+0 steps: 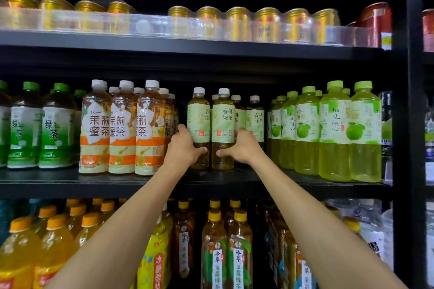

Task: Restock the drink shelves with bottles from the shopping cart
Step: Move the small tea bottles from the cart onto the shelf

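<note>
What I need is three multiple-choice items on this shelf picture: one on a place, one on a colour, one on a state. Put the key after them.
1. Which shelf do the left hand and right hand reach?
A) top
B) middle
C) bottom

2. What colour are the caps of the left bottle and right bottle that the hands grip?
A) white
B) orange
C) green

3. How do those two bottles stand?
A) lying down
B) upside down
C) upright

Key:
1 B: the middle shelf has cans above it and orange-capped bottles below it.
2 A: both caps are white.
3 C: both caps point up, with one hand round each bottle.
</note>
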